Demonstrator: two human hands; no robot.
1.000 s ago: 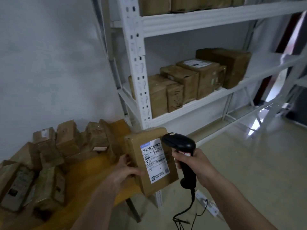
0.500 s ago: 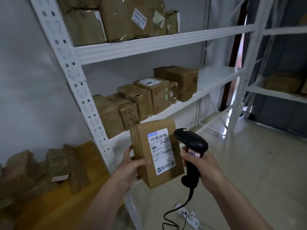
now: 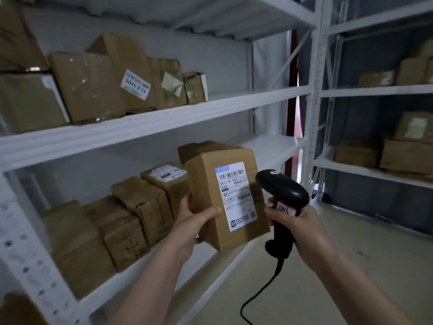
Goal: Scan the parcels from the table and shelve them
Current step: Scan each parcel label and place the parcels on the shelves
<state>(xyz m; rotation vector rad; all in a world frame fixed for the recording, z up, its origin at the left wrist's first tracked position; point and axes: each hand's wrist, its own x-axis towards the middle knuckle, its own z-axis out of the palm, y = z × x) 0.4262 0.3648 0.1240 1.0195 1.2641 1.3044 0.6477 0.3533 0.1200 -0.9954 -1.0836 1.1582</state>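
My left hand (image 3: 193, 219) grips a brown cardboard parcel (image 3: 208, 184) by its left side, thumb across the front. A white shipping label (image 3: 235, 195) with barcodes faces me. My right hand (image 3: 302, 221) holds a black corded barcode scanner (image 3: 281, 191) by its handle, just right of the parcel, head pointing up and left. Both are raised in front of the white shelf (image 3: 269, 148), whose middle level carries a row of several brown parcels (image 3: 145, 202).
The upper shelf level (image 3: 164, 113) holds more taped boxes (image 3: 98, 83). A second rack (image 3: 375, 172) with parcels stands at the right, beyond a perforated white upright (image 3: 316, 102). The right end of the middle level is bare. The scanner's cable (image 3: 260, 294) hangs down over a light floor.
The view has swung up and right from the table of parcels to the shelves. Both hands have risen with the parcel and scanner, which keep the same hold.
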